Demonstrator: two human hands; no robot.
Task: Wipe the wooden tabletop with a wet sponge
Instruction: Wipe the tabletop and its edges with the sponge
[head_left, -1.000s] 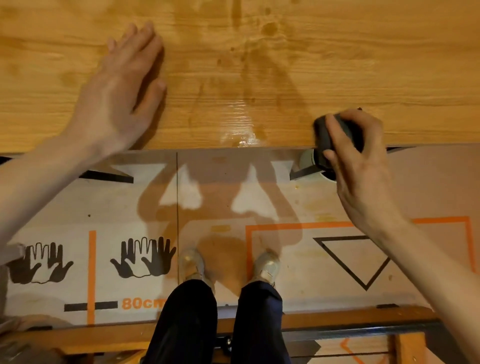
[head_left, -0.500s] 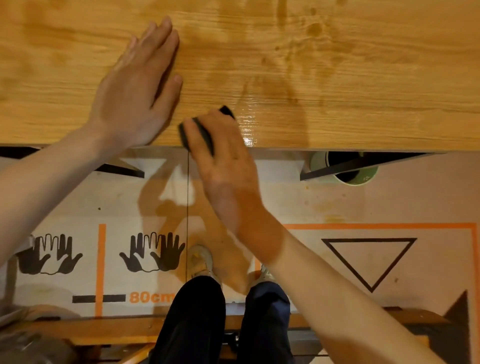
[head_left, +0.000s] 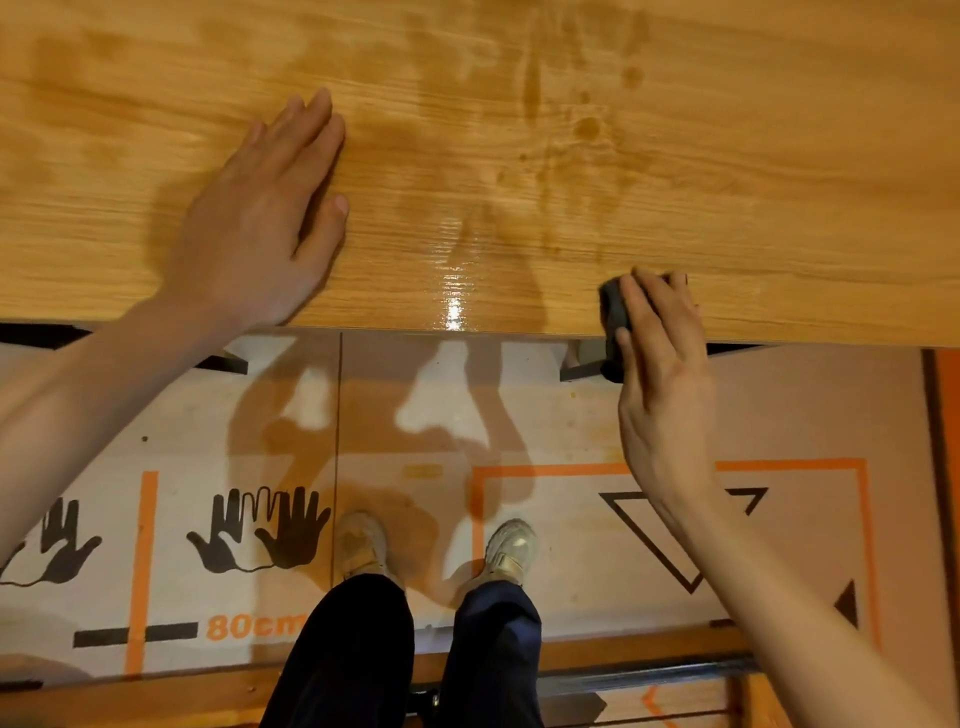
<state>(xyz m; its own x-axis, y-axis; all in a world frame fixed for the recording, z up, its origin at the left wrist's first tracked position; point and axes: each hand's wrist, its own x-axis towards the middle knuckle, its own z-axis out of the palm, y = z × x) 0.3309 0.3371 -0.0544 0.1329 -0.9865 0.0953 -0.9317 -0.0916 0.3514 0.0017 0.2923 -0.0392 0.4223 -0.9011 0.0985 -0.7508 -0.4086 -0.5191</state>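
Note:
The wooden tabletop (head_left: 519, 171) fills the upper half of the head view, with darker damp streaks and a glossy wet patch near its front edge. My right hand (head_left: 665, 374) grips a dark grey sponge (head_left: 614, 312) pressed on the table's front edge at the right; my fingers cover most of it. My left hand (head_left: 265, 223) lies flat on the tabletop at the left, palm down, fingers together, holding nothing.
Below the table edge lies printed cardboard floor covering (head_left: 234, 467) with hand symbols, an orange frame and a black triangle. My two feet (head_left: 436, 545) stand on it. A dark table bracket (head_left: 582, 370) shows under the edge beside the sponge. A wooden bar (head_left: 623, 654) runs along the bottom.
My right hand slid the sponge along the front edge from the right to beside my left hand, then back to the right. The left hand stayed flat on the table.

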